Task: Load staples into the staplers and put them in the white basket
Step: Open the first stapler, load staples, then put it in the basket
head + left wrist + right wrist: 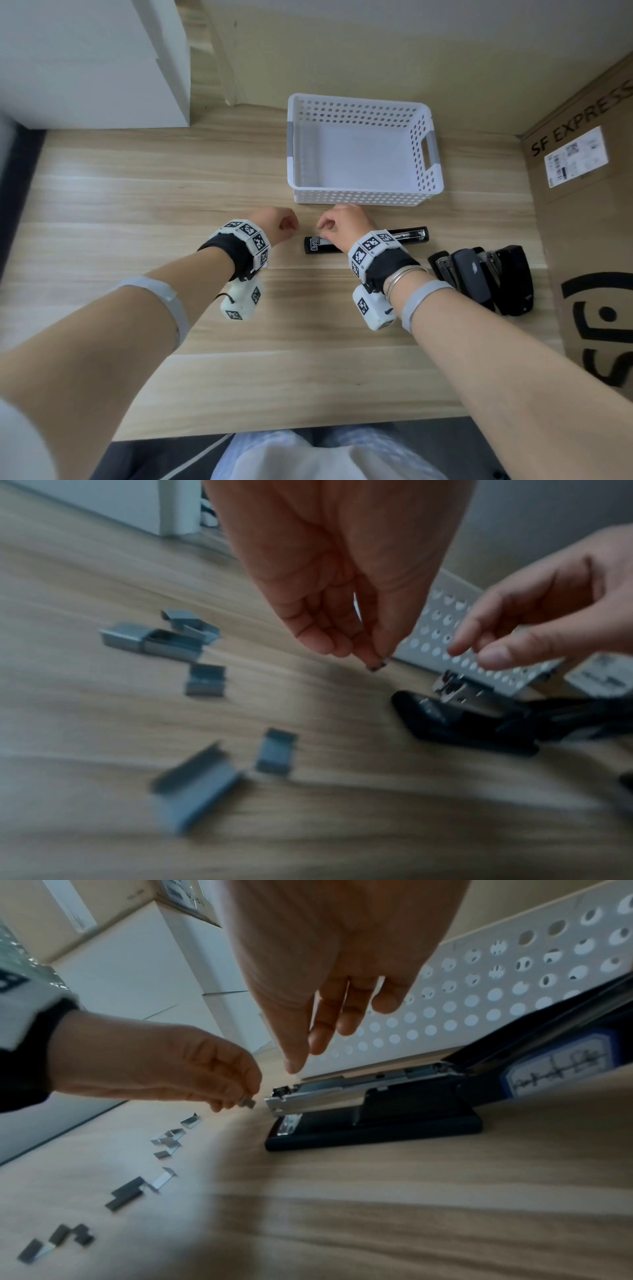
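A black stapler (366,242) lies opened out flat on the wooden table just in front of the white basket (359,197), its metal magazine (308,1096) bare. My left hand (291,224) hovers just left of the stapler's front end and pinches a short strip of staples (378,665) between thumb and fingertips. My right hand (323,228) hangs over the stapler's front half with relaxed fingers (329,1020) and holds nothing. Several loose staple strips (198,780) lie scattered on the table under my left wrist. The basket holds nothing.
A pile of dark staplers (479,277) lies at the right, beside a large cardboard box (589,219) marked SF EXPRESS. A white cabinet (92,61) stands at the back left. The table's front edge (274,428) is near my lap.
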The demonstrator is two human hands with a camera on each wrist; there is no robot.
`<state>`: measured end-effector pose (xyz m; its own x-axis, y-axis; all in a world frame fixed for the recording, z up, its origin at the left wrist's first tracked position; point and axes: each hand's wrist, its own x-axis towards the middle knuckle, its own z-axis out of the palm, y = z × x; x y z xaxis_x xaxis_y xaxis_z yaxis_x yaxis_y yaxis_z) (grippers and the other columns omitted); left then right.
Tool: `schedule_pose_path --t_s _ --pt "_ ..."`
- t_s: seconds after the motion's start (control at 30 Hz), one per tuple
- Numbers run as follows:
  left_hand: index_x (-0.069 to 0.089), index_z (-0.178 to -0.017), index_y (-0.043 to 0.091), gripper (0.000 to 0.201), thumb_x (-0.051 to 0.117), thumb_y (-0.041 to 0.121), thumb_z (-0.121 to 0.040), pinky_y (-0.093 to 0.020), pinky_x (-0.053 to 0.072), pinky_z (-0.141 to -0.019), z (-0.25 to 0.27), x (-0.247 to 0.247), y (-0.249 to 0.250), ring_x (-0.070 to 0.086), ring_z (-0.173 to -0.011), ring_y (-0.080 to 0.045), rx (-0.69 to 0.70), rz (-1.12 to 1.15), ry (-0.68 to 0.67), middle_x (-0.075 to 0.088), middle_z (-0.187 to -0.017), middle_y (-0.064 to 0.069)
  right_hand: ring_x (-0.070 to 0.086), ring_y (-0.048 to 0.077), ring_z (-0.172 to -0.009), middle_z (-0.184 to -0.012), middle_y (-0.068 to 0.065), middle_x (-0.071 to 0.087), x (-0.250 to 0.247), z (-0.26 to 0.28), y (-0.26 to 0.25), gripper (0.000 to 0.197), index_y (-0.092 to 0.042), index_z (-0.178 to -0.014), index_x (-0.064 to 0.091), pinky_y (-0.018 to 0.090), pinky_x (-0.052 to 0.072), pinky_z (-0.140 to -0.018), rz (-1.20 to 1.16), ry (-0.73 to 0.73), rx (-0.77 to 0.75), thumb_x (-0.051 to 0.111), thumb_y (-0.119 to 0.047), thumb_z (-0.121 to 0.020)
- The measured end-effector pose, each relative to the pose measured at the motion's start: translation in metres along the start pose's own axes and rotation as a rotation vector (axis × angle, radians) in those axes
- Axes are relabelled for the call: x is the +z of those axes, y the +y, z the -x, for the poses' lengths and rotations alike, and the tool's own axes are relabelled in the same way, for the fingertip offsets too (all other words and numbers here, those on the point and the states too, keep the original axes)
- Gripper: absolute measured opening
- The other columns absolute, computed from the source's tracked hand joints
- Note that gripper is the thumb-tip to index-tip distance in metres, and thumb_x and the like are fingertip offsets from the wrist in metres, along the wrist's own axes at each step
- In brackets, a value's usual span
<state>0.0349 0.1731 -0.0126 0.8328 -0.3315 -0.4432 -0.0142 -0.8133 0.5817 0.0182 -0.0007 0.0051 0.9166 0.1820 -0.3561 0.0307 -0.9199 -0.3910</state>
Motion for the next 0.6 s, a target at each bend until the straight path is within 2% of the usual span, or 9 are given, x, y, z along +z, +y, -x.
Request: schedule_pose_path --t_s 0.1,0.17,0.2,0.3,0.37,0.43,0.5,0.6 --pt "0.065 -0.090 0.014 0.010 0.061 0.008 -0.084 -0.022 0.042 -0.078 -0.003 0.002 0.011 0.058 -0.081 -0.015 0.021 0.196 0.017 0.065 -0.087 -0.003 0.058 0.015 -0.106 -0.103 -0.006 0.071 -0.001 -0.001 -0.007 0.021 -0.024 -0.103 0.072 0.032 0.048 -0.092 -0.007 -0.043 0.007 0.068 -0.030 -0.084" --pt "0.057 -0.071 0.025 0.022 0.063 0.007 -0.082 -0.021 0.045 -0.072 -0.005 0.004 0.015 0.056 -0.069 -0.012 0.045 0.290 0.034 0.061 -0.071 0.004 0.062 0.017 -0.101 -0.098 -0.005 0.072 -0.002 -0.001 -0.010 0.023 -0.025 -0.100 0.073 0.032 0.051 -0.090 -0.031 -0.043 0.037 0.069 -0.037 -0.082" --pt "0.053 -0.067 0.029 0.029 0.063 0.007 -0.082 -0.019 0.044 -0.068 -0.005 0.004 0.017 0.054 -0.067 -0.012 0.051 0.319 0.035 0.059 -0.067 0.006 0.064 0.017 -0.098 -0.098 -0.003 0.073 -0.004 -0.001 -0.010 0.024 -0.024 -0.099 0.073 0.033 0.052 -0.088 -0.048 -0.042 0.052 0.069 -0.039 -0.082" --pt "0.050 -0.065 0.030 0.032 0.065 0.007 -0.080 -0.020 0.043 -0.064 -0.004 0.004 0.020 0.052 -0.066 -0.015 0.060 0.398 0.046 0.057 -0.066 0.003 0.065 0.018 -0.098 -0.101 0.001 0.073 -0.009 0.002 -0.012 0.025 -0.021 -0.100 0.073 0.033 0.053 -0.087 -0.073 -0.028 0.087 0.067 -0.039 -0.083" --pt "0.049 -0.064 0.028 0.032 0.066 0.006 -0.080 -0.022 0.046 -0.068 -0.003 0.004 0.020 0.055 -0.066 -0.015 0.058 0.451 0.068 0.058 -0.067 0.005 0.066 0.018 -0.099 -0.102 0.003 0.073 -0.011 0.003 -0.011 0.024 -0.020 -0.100 0.073 0.033 0.053 -0.088 -0.115 -0.009 0.103 0.067 -0.037 -0.083" --pt "0.049 -0.064 0.027 0.033 0.067 0.004 -0.079 -0.025 0.048 -0.074 -0.003 0.005 0.019 0.058 -0.071 -0.015 0.057 0.507 0.081 0.061 -0.070 0.007 0.067 0.016 -0.098 -0.102 0.001 0.074 -0.011 0.004 -0.010 0.023 -0.020 -0.100 0.073 0.028 0.052 -0.086 -0.172 0.008 0.127 0.069 -0.034 -0.083" --pt "0.049 -0.064 0.026 0.033 0.068 0.003 -0.079 -0.022 0.047 -0.075 -0.003 0.005 0.019 0.058 -0.071 -0.014 0.051 0.539 0.079 0.062 -0.071 0.007 0.067 0.014 -0.098 -0.102 0.000 0.074 -0.009 0.004 -0.010 0.022 -0.020 -0.101 0.073 0.023 0.049 -0.082 -0.249 0.022 0.142 0.070 -0.031 -0.082" --pt "0.049 -0.065 0.024 0.032 0.068 0.003 -0.079 -0.013 0.048 -0.070 -0.003 0.006 0.019 0.059 -0.069 -0.010 0.043 0.543 0.064 0.062 -0.073 0.005 0.066 0.011 -0.093 -0.096 -0.004 0.073 -0.009 0.004 -0.009 0.020 -0.020 -0.099 0.072 0.022 0.049 -0.080 -0.254 0.035 0.136 0.069 -0.031 -0.083"
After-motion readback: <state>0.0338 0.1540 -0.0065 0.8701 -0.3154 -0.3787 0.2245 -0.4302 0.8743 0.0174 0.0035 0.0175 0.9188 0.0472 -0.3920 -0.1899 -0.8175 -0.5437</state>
